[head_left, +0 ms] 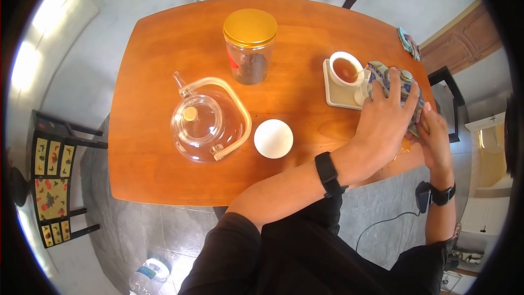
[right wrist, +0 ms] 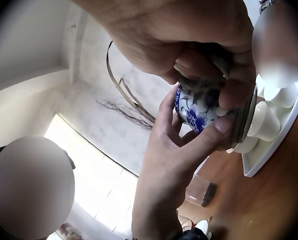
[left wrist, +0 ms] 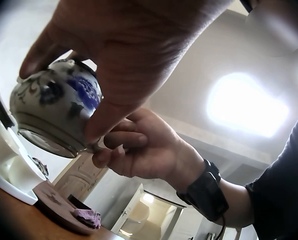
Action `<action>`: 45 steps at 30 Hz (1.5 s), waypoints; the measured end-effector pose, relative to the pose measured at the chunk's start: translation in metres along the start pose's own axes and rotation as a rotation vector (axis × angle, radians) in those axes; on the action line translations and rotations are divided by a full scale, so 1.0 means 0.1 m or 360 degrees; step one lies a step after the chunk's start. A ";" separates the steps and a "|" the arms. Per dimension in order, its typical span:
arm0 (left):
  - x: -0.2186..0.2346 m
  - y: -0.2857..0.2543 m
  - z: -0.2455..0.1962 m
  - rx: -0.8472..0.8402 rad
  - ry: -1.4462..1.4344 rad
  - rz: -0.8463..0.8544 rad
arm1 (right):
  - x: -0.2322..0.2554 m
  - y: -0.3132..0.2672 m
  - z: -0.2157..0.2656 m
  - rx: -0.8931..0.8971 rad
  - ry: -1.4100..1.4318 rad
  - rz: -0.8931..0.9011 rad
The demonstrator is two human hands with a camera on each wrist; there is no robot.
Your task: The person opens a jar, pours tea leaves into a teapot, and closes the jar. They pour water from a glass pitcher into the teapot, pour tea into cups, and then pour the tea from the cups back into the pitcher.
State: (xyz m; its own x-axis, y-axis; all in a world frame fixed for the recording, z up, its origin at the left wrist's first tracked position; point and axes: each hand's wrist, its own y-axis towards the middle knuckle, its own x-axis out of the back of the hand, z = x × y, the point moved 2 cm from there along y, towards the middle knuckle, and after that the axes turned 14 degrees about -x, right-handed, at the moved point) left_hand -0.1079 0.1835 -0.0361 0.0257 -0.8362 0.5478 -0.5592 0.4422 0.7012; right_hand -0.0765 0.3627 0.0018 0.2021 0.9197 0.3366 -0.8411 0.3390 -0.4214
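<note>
A blue-and-white teapot (head_left: pixel 404 84) is held tilted at the table's right, its spout towards a white cup of brown tea (head_left: pixel 345 70). My left hand (head_left: pixel 383 123) grips the pot's body from above, fingers spread around the lid; in the left wrist view its thumb presses the pot's side (left wrist: pixel 56 107). At the handle side, my right hand (head_left: pixel 435 137) holds the pot with curled fingers, seen also in the right wrist view (right wrist: pixel 209 50). The cup stands on a white tray (head_left: pixel 334 97), beside another white cup (head_left: pixel 361 95) partly covered by the pot.
A glass kettle (head_left: pixel 199 131) with a pale handle stands at the left of the wooden table (head_left: pixel 164 33). Between kettle and tray are a gold-lidded jar (head_left: pixel 250 46) and a white cup (head_left: pixel 273 139). A cloth (head_left: pixel 409 43) lies at the far right edge.
</note>
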 end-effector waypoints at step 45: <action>-1.31 -0.53 -0.67 -0.0441 -0.0129 0.0468 | 0.80 0.06 -2.22 0.0368 0.0681 -0.0091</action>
State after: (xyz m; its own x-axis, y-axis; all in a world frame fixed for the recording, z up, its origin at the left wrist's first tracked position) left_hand -0.0266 0.2917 -0.1144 -0.1737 -0.6789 0.7134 -0.2885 0.7277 0.6223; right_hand 0.0460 0.4824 -0.1612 0.3985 0.9161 -0.0431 -0.9022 0.3832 -0.1979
